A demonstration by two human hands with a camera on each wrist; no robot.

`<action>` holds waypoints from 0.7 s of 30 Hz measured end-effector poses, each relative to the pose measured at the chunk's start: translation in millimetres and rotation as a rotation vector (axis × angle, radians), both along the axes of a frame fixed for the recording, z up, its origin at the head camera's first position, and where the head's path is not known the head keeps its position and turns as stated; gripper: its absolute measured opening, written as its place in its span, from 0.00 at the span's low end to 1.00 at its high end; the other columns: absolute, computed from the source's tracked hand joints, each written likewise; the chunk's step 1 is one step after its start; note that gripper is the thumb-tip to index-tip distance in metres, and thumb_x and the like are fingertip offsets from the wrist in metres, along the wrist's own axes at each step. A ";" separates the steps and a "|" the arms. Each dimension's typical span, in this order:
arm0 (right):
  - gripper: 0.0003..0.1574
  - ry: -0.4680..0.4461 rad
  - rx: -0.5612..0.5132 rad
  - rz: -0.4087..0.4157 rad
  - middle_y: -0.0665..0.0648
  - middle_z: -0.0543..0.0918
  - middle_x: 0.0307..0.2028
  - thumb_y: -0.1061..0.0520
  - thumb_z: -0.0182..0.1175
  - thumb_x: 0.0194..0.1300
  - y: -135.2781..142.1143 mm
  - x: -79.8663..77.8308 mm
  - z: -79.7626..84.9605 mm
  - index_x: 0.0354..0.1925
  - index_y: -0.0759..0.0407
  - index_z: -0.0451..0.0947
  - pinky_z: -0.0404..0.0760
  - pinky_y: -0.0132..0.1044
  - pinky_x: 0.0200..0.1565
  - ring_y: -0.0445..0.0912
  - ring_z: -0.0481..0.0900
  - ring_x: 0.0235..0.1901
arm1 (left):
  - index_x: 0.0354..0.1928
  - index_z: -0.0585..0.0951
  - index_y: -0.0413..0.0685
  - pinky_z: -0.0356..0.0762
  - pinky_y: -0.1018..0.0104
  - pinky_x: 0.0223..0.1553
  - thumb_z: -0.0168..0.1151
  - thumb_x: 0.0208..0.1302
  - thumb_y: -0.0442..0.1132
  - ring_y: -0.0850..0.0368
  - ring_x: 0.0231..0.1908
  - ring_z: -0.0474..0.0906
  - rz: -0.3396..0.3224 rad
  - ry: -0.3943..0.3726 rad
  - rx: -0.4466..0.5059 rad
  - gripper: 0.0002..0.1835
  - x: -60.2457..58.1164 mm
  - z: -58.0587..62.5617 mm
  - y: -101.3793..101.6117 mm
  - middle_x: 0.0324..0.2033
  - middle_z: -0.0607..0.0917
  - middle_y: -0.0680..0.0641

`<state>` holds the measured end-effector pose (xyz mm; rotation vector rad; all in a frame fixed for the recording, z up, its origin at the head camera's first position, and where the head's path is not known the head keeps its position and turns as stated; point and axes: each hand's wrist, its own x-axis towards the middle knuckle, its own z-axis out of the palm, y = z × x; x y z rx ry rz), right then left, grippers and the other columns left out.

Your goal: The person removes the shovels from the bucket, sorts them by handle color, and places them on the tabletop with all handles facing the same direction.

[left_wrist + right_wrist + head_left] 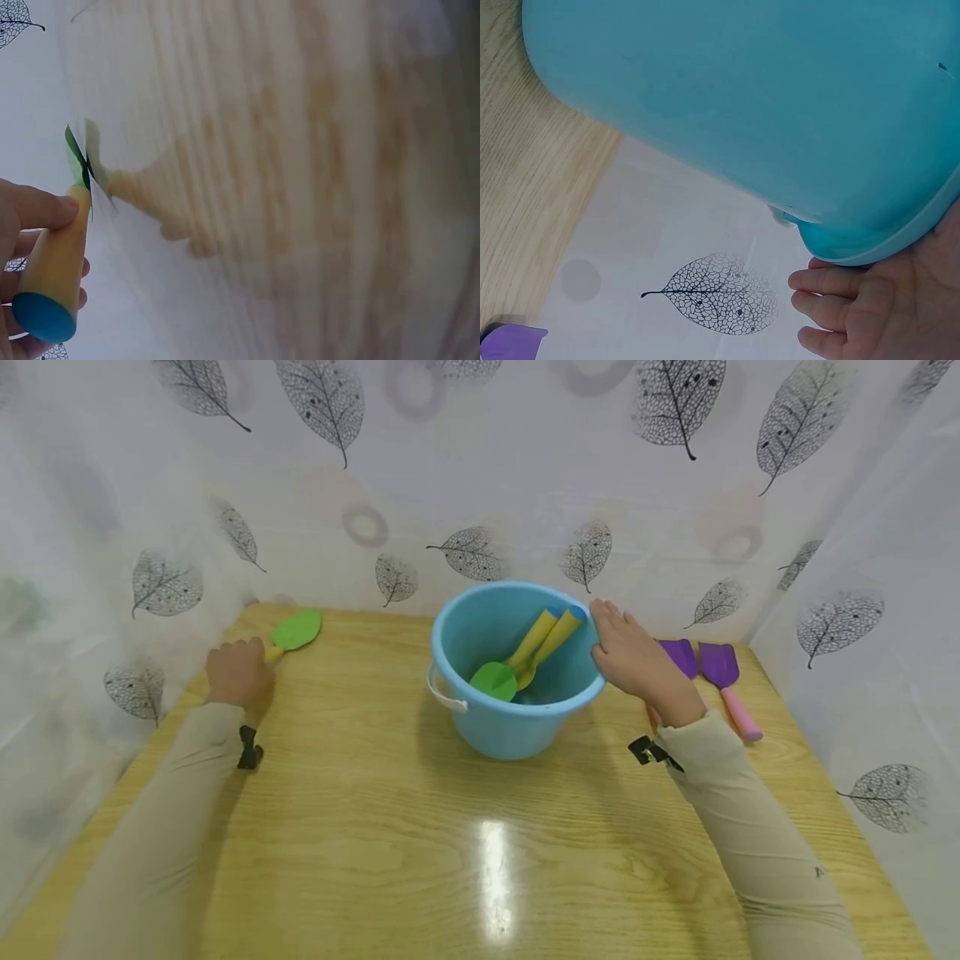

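Observation:
At the table's far left my left hand (238, 672) grips the yellow handle of a toy shovel with a green leaf-shaped blade (297, 629). The left wrist view shows the handle's blue end (43, 317), with fingers and thumb around the handle (56, 255). My right hand (633, 652) rests against the right rim of a light blue bucket (517, 731), its fingers mostly straight. In the right wrist view the palm lies by the bucket rim (907, 244). Inside the bucket lean two yellow-handled tools (558, 633), with a green blade (495, 682) showing below.
Two purple toy shovels lie right of the bucket; one blade (718, 665) has a pink handle (741, 717), and my right arm partly covers the other (678, 656). A white bucket handle (444, 693) hangs at the left. Leaf-printed curtains (480, 468) surround the wooden table (352, 827).

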<state>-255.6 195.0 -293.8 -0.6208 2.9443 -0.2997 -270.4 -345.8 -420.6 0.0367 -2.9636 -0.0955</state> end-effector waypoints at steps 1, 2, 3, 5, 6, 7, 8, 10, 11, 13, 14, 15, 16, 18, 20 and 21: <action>0.40 0.001 0.002 -0.001 0.69 0.41 0.73 0.57 0.34 0.68 0.0 -0.1 -0.1 0.72 0.70 0.34 0.37 0.54 0.73 0.62 0.37 0.73 | 0.28 0.70 0.30 0.71 0.39 0.28 0.53 0.56 0.36 0.30 0.25 0.74 -0.003 0.001 0.000 0.11 0.0 -0.6 0.1 0.23 0.76 0.28; 0.41 0.000 0.002 -0.002 0.69 0.41 0.73 0.57 0.34 0.68 0.0 -0.2 -0.1 0.72 0.70 0.34 0.37 0.54 0.73 0.62 0.37 0.73 | 0.27 0.70 0.30 0.71 0.38 0.29 0.53 0.56 0.36 0.30 0.25 0.74 -0.006 0.001 -0.001 0.11 0.0 -0.7 0.6 0.23 0.76 0.28; 0.41 -0.001 0.002 -0.003 0.69 0.41 0.73 0.57 0.34 0.67 0.0 -0.2 -0.1 0.72 0.70 0.34 0.37 0.54 0.73 0.62 0.37 0.73 | 0.27 0.70 0.30 0.71 0.38 0.29 0.53 0.55 0.36 0.30 0.25 0.74 -0.007 -0.003 -0.005 0.11 -0.1 -0.7 1.2 0.23 0.76 0.28; 0.41 -0.001 0.003 -0.003 0.69 0.41 0.73 0.57 0.34 0.67 -0.1 -0.5 0.0 0.72 0.70 0.33 0.37 0.54 0.73 0.62 0.37 0.73 | 0.28 0.70 0.30 0.71 0.38 0.29 0.53 0.56 0.37 0.30 0.26 0.74 -0.010 -0.015 -0.010 0.12 -0.7 -1.1 2.2 0.23 0.76 0.28; 0.41 -0.003 0.001 -0.003 0.69 0.41 0.73 0.57 0.34 0.67 -0.1 -0.5 0.0 0.72 0.70 0.33 0.36 0.54 0.73 0.62 0.37 0.73 | 0.29 0.70 0.29 0.70 0.39 0.29 0.53 0.56 0.37 0.30 0.26 0.74 -0.013 -0.024 -0.011 0.12 -0.9 -1.1 2.6 0.24 0.76 0.28; 0.41 -0.004 0.000 -0.003 0.69 0.40 0.73 0.57 0.34 0.67 -0.1 -0.6 0.1 0.72 0.70 0.33 0.36 0.53 0.73 0.61 0.36 0.73 | 0.29 0.70 0.29 0.70 0.39 0.29 0.52 0.56 0.37 0.31 0.26 0.74 -0.017 -0.030 -0.010 0.13 -1.3 -0.9 3.2 0.24 0.76 0.28; 0.41 -0.006 -0.001 -0.002 0.69 0.40 0.73 0.57 0.34 0.67 -0.1 -0.7 0.2 0.72 0.70 0.33 0.36 0.53 0.73 0.61 0.36 0.73 | 0.30 0.70 0.29 0.70 0.40 0.28 0.52 0.56 0.37 0.31 0.26 0.73 -0.023 -0.037 -0.012 0.13 -1.8 -0.7 3.5 0.23 0.76 0.28; 0.41 -0.007 -0.002 -0.001 0.69 0.40 0.73 0.58 0.34 0.67 0.1 -0.8 0.0 0.72 0.70 0.33 0.36 0.53 0.73 0.61 0.36 0.73 | 0.29 0.70 0.29 0.69 0.43 0.26 0.52 0.56 0.37 0.33 0.24 0.73 -0.039 -0.054 -0.014 0.12 -2.5 -0.4 3.8 0.22 0.76 0.30; 0.41 -0.007 -0.002 0.000 0.69 0.40 0.73 0.58 0.34 0.67 0.2 -0.9 -0.2 0.72 0.70 0.33 0.36 0.53 0.73 0.61 0.36 0.73 | 0.29 0.70 0.29 0.69 0.44 0.25 0.52 0.55 0.37 0.34 0.24 0.73 -0.049 -0.059 -0.019 0.12 -2.7 -0.2 3.9 0.22 0.76 0.31; 0.40 -0.005 -0.001 0.000 0.69 0.41 0.73 0.58 0.34 0.67 0.3 -1.2 -0.6 0.72 0.70 0.34 0.36 0.54 0.73 0.61 0.36 0.73 | 0.29 0.71 0.29 0.70 0.45 0.25 0.53 0.55 0.37 0.36 0.23 0.73 -0.067 -0.070 -0.030 0.13 -3.4 0.6 4.1 0.21 0.76 0.32; 0.40 -0.004 0.000 0.000 0.69 0.41 0.73 0.58 0.34 0.67 0.5 -1.2 -0.8 0.72 0.70 0.34 0.36 0.54 0.73 0.61 0.37 0.73 | 0.30 0.71 0.29 0.70 0.45 0.25 0.54 0.55 0.38 0.36 0.24 0.74 -0.075 -0.074 -0.037 0.13 -3.7 0.9 4.0 0.22 0.76 0.32; 0.40 -0.003 0.001 0.000 0.69 0.41 0.73 0.58 0.34 0.67 0.5 -1.3 -0.9 0.72 0.70 0.34 0.36 0.54 0.73 0.62 0.37 0.73 | 0.30 0.71 0.29 0.70 0.45 0.25 0.54 0.56 0.38 0.35 0.24 0.74 -0.082 -0.079 -0.044 0.14 -3.8 1.3 4.3 0.22 0.76 0.31; 0.40 -0.002 0.002 0.000 0.69 0.41 0.73 0.58 0.34 0.67 0.6 -1.4 -0.9 0.72 0.70 0.34 0.37 0.54 0.73 0.62 0.37 0.73 | 0.30 0.71 0.29 0.71 0.44 0.26 0.55 0.56 0.39 0.35 0.25 0.74 -0.087 -0.079 -0.051 0.15 -4.0 1.3 4.2 0.23 0.76 0.31; 0.40 -0.002 0.003 -0.001 0.69 0.41 0.73 0.58 0.34 0.67 0.6 -1.4 -0.8 0.72 0.70 0.34 0.37 0.54 0.73 0.62 0.37 0.73 | 0.32 0.71 0.28 0.71 0.43 0.27 0.55 0.57 0.40 0.33 0.27 0.75 -0.091 -0.086 -0.065 0.16 -4.2 1.0 3.8 0.26 0.76 0.29; 0.40 -0.003 0.002 -0.002 0.69 0.41 0.73 0.58 0.34 0.67 0.5 -1.1 -0.6 0.72 0.70 0.34 0.37 0.54 0.73 0.62 0.37 0.73 | 0.33 0.71 0.27 0.72 0.43 0.29 0.54 0.57 0.41 0.32 0.29 0.74 -0.093 -0.094 -0.077 0.17 -4.3 0.0 3.0 0.28 0.76 0.28; 0.40 -0.004 0.001 -0.002 0.69 0.41 0.73 0.58 0.33 0.67 0.4 -0.9 -0.4 0.72 0.70 0.34 0.37 0.54 0.73 0.62 0.37 0.73 | 0.34 0.71 0.27 0.72 0.43 0.29 0.54 0.58 0.41 0.32 0.30 0.74 -0.095 -0.095 -0.079 0.18 -4.3 -0.3 2.6 0.29 0.75 0.28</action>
